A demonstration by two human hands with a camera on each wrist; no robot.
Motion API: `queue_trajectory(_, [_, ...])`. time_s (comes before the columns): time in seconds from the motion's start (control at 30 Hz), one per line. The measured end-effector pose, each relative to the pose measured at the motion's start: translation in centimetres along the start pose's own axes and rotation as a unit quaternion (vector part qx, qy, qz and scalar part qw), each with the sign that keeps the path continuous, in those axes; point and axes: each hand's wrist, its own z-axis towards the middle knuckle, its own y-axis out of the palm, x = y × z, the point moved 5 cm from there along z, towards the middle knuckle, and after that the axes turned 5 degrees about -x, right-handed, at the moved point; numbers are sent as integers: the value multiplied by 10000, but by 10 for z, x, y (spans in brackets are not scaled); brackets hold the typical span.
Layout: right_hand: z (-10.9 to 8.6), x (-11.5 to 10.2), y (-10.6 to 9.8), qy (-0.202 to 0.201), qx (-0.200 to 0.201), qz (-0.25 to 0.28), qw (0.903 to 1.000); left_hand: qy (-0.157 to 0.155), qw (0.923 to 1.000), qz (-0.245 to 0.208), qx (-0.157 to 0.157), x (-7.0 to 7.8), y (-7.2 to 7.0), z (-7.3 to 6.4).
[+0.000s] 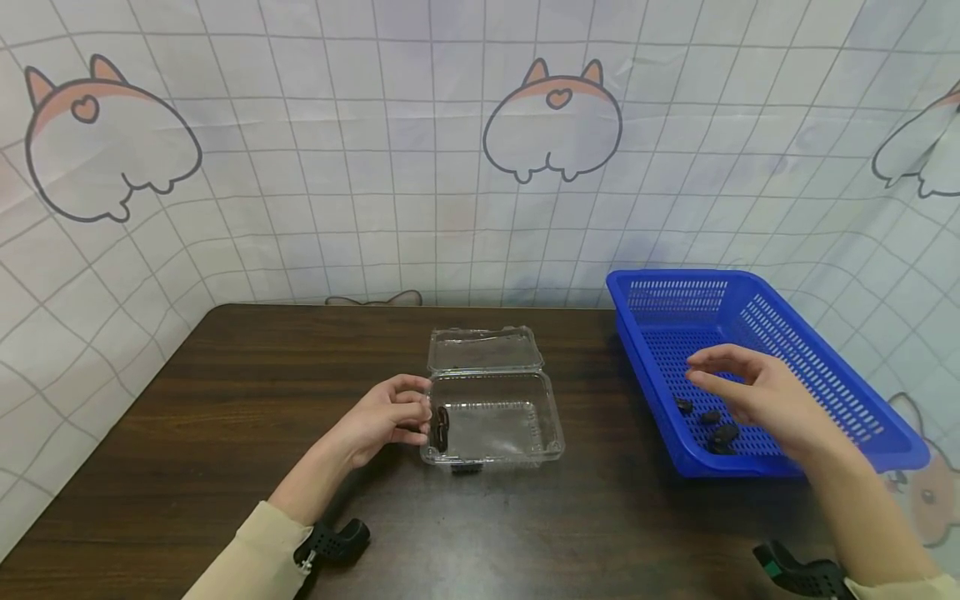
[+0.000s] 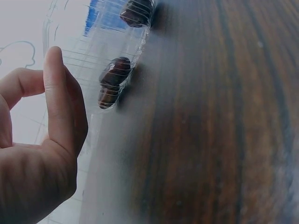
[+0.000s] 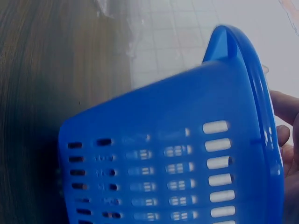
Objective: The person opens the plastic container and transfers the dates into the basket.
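A clear plastic clamshell box [image 1: 491, 425] lies on the table with its lid [image 1: 486, 350] folded back. Along its left wall are dark brown wrinkled dates [image 1: 440, 429], seen through the plastic in the left wrist view as well. Another dark piece [image 1: 467, 468] shows at the box's front edge. My left hand [image 1: 390, 419] has its fingertips at the left wall of the box, fingers loosely bent. Over the blue basket [image 1: 637, 367] hovers my right hand [image 1: 757, 392], thumb and fingers apart with nothing between them. Several dark dates [image 1: 723, 437] lie on the basket floor below it.
The basket's slotted wall [image 3: 177, 158] stands high at the table's right side. A brown wood table [image 1: 225, 417] carries everything. Behind it hangs a white gridded cloth [image 1: 360, 167], with a thin cord [image 1: 375, 300] along the back edge.
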Motion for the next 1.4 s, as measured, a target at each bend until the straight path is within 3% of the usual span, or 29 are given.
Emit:
queue_trajectory(0.27, [9,-11,15,101,-272,32,9996,-66,10000,-9,69,-1,0,1])
queue_trajectory(0.97, [40,-47,72,-117,-971,3,9952,-134,9998,-49,124,-2,0,3])
queue_trajectory(1.4, [52,-57,110,-165,-1579,62,9873,-91,9999,-39,55,-1,-1,2])
